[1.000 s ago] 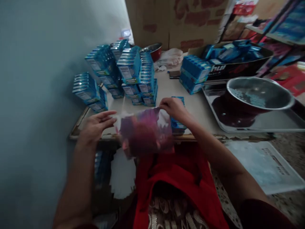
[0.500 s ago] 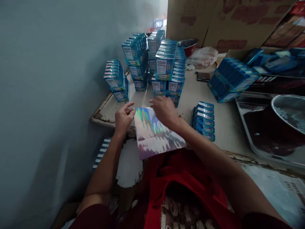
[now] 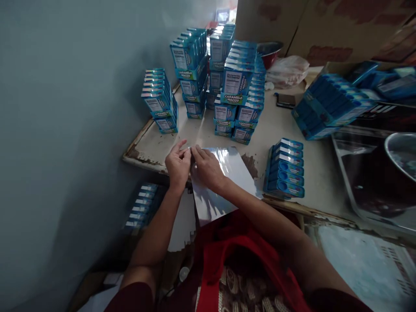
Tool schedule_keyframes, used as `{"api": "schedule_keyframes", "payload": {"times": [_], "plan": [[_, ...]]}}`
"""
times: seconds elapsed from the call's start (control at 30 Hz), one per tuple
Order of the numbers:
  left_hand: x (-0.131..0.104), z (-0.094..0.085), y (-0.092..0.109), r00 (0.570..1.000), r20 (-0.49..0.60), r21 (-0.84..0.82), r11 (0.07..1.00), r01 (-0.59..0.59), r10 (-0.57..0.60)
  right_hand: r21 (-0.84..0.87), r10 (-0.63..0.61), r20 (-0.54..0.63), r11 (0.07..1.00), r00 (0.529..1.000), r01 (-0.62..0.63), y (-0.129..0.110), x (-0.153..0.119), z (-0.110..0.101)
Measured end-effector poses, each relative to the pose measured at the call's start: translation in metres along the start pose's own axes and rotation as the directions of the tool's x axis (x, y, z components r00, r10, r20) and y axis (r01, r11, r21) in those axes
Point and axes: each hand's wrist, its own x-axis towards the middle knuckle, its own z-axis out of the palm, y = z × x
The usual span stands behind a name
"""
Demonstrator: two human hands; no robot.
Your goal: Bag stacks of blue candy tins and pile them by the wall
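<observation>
A shiny silvery sheet (image 3: pixel 238 167) lies over the near table edge, its lower part hanging towards my lap. At the sheet's upper left corner, my left hand (image 3: pixel 178 168) pinches with thumb and fingertips. My right hand (image 3: pixel 208 170) lies across the sheet's left part, fingers pressed together at the same corner and almost touching my left fingertips. The exact grip at the corner is partly hidden by the fingers. To the right stands a blue display pack of small boxes (image 3: pixel 286 169).
Stacks of blue "Caramelo Macizo" packs (image 3: pixel 235 82) stand at the back beside the wall (image 3: pixel 65 108). A dark phone-like object (image 3: pixel 286 100) lies behind. At right are more blue packs (image 3: pixel 328 106), a metal tray (image 3: pixel 346 186) and a bowl (image 3: pixel 403 151). More packs (image 3: pixel 141 206) sit below left.
My right hand has come down and left to the sheet's upper left corner, beside my left hand. The sheet's rainbow sheen has turned silvery. The view has shifted slightly.
</observation>
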Motion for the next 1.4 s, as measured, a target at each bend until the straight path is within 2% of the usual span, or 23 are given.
{"api": "schedule_keyframes", "payload": {"times": [0.1,0.23,0.3,0.4,0.5,0.57,0.63,0.7,0.8,0.87,0.9,0.93,0.97,1.03,1.07,1.1,1.17,1.23,1.3,1.4], "plan": [[-0.004,0.006,-0.002,0.999,-0.047,-0.045,0.999,0.013,-0.015,0.033,0.020,-0.010,0.999,1.000,-0.020,-0.002,-0.007,-0.002],[0.002,0.005,-0.007,0.996,-0.067,-0.124,0.991,0.047,-0.056,0.099,0.133,-0.026,0.987,0.991,-0.130,-0.001,-0.013,-0.015],[0.008,0.003,-0.008,0.985,-0.010,-0.216,0.962,0.165,-0.171,0.213,0.196,-0.062,0.960,0.979,-0.179,0.004,-0.014,-0.017],[0.018,0.000,-0.008,0.929,0.143,-0.311,0.875,0.370,-0.342,0.468,0.307,-0.095,0.853,0.947,-0.230,0.015,-0.013,-0.013],[0.027,0.001,-0.011,0.905,0.217,-0.319,0.850,0.419,-0.365,0.618,0.337,-0.088,0.757,0.937,-0.214,0.021,-0.018,-0.010],[0.038,0.003,-0.019,0.920,0.198,-0.287,0.878,0.383,-0.337,0.633,0.292,-0.108,0.757,0.950,-0.161,0.018,-0.029,-0.017],[0.054,0.004,-0.030,0.953,0.137,-0.172,0.941,0.292,-0.271,0.664,0.265,-0.118,0.738,0.957,-0.122,0.012,-0.045,-0.032],[0.071,0.002,-0.037,0.975,0.090,-0.020,0.978,0.207,-0.204,0.750,0.332,-0.097,0.644,0.938,-0.150,0.010,-0.062,-0.056],[0.080,0.005,-0.030,0.995,0.051,0.154,0.985,0.077,-0.085,0.878,0.537,-0.017,0.411,0.844,-0.244,0.023,-0.081,-0.096],[0.065,0.016,-0.014,0.994,0.104,0.140,0.989,-0.049,0.035,0.916,0.632,0.007,0.306,0.775,-0.258,0.041,-0.091,-0.120],[0.052,0.024,-0.003,0.981,0.181,0.068,0.994,-0.080,0.067,0.925,0.662,0.005,0.282,0.749,-0.255,0.051,-0.095,-0.129],[0.036,0.035,0.007,0.950,0.306,-0.052,0.998,-0.044,0.057,0.928,0.686,-0.001,0.271,0.728,-0.254,0.060,-0.099,-0.137],[0.018,0.047,0.018,0.886,0.464,-0.176,0.982,0.074,0.016,0.929,0.705,-0.004,0.265,0.710,-0.258,0.069,-0.104,-0.143],[-0.017,0.075,0.036,0.685,0.727,-0.280,0.887,0.368,-0.055,0.928,0.736,0.011,0.244,0.677,-0.281,0.081,-0.114,-0.151],[-0.031,0.089,0.043,0.603,0.793,-0.274,0.837,0.474,-0.081,0.929,0.750,0.029,0.224,0.661,-0.294,0.085,-0.119,-0.154],[-0.042,0.103,0.048,0.558,0.823,-0.261,0.799,0.541,-0.108,0.931,0.762,0.048,0.201,0.646,-0.305,0.088,-0.125,-0.157],[-0.055,0.126,0.056,0.540,0.826,-0.249,0.756,0.605,-0.161,0.936,0.777,0.079,0.158,0.624,-0.315,0.091,-0.136,-0.162],[-0.060,0.141,0.060,0.517,0.835,-0.227,0.738,0.636,-0.188,0.939,0.791,0.079,0.145,0.607,-0.311,0.093,-0.148,-0.167],[-0.061,0.147,0.063,0.492,0.849,-0.206,0.737,0.644,-0.193,0.938,0.804,0.060,0.157,0.591,-0.309,0.096,-0.158,-0.170],[-0.065,0.149,0.070,0.503,0.843,-0.195,0.762,0.618,-0.193,0.922,0.837,0.021,0.195,0.547,-0.334,0.104,-0.170,-0.172]]}}
